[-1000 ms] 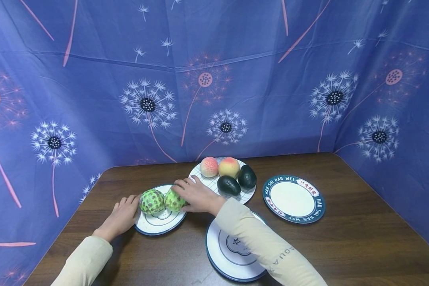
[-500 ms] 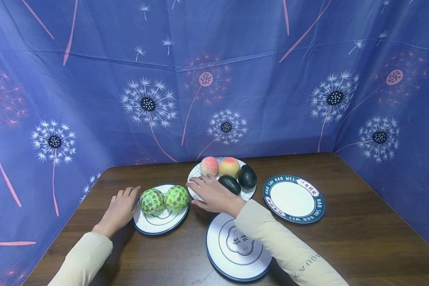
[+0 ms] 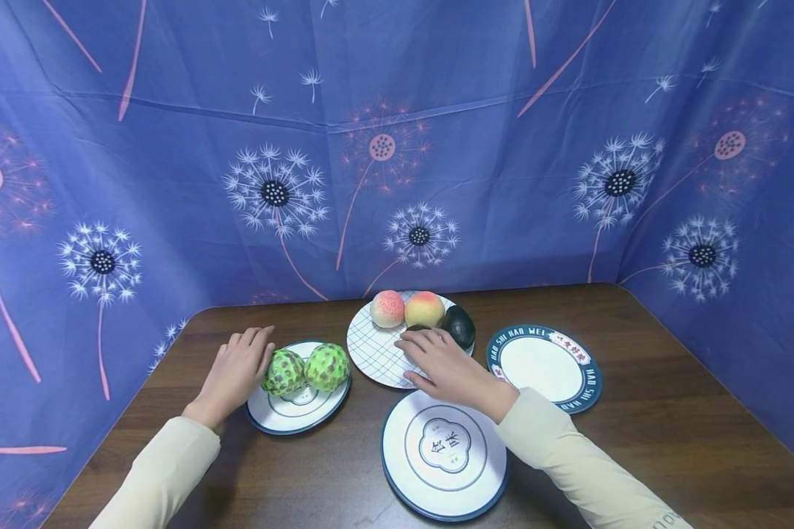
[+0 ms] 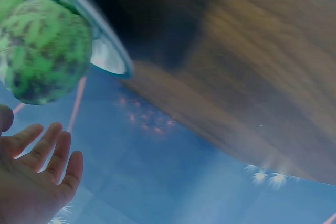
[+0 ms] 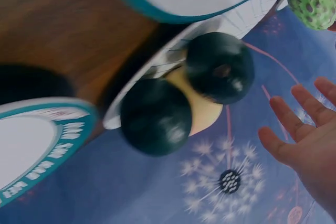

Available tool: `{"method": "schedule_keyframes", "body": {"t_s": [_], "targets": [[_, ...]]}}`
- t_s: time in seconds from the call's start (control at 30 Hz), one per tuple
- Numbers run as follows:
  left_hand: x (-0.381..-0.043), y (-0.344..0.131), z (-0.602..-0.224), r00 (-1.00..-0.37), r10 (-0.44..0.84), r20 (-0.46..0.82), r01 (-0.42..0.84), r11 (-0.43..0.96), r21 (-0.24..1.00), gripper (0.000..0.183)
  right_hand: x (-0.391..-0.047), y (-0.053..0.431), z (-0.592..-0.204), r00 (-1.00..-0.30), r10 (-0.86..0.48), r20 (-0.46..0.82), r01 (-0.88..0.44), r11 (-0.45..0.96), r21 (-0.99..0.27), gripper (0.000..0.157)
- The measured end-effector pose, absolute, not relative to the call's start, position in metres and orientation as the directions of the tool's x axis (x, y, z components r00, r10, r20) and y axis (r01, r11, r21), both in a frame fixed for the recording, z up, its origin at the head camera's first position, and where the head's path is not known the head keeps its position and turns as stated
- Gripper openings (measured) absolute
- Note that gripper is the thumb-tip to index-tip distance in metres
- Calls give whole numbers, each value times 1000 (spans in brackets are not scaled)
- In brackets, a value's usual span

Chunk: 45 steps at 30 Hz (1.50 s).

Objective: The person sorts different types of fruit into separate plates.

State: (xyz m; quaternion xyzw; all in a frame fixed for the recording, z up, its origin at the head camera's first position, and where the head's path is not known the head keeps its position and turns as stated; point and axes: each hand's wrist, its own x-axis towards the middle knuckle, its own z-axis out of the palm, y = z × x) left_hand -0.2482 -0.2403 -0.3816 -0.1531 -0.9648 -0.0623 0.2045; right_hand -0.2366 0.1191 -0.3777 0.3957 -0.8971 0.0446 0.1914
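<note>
My left hand hovers with extended fingers at the left side of a green, brown-speckled custard apple. A second custard apple sits beside it on a blue-rimmed white plate. In the left wrist view my left hand has nothing in its grasp. My right hand is above the front of a white checked plate, partly covering a dark avocado. Another avocado lies to its right. The right wrist view shows both avocados apart from my right hand, its fingers spread.
Two peaches, one pink and one yellowish, sit at the back of the checked plate. A blue-rimmed white plate is in front. A plate with a lettered teal rim stands at the right. A blue dandelion-print cloth hangs behind.
My right hand has let go of the right custard apple and moved right to over the checked plate near the avocado. My left hand has shifted slightly up and to the right.
</note>
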Motion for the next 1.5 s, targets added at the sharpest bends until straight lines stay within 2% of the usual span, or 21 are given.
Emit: {"method": "schedule_keyframes", "body": {"t_s": [0.3, 0.73, 1.03, 1.23, 1.5], "targets": [[-248, -207, -371, -827, 342, 446, 416, 906, 75, 40, -216, 159, -385, -736, -577, 354, -644, 758, -104, 46], [-246, -150, -362, -809, 426, 406, 500, 861, 93, 42, -195, 191, -404, -827, -502, 253, -551, 813, -186, 47], [-247, -118, -362, -786, 484, 385, 529, 849, 14, 45, -186, 195, -416, -858, -494, 140, -513, 811, -282, 47], [-251, -98, -368, -757, 538, 371, 567, 823, -36, 44, -184, 196, -420, -855, -509, 98, -515, 813, -273, 47], [-258, -75, -377, -757, 568, 323, 587, 809, -46, 47, -184, 198, -421, -848, -525, 66, -523, 812, -261, 46]]}}
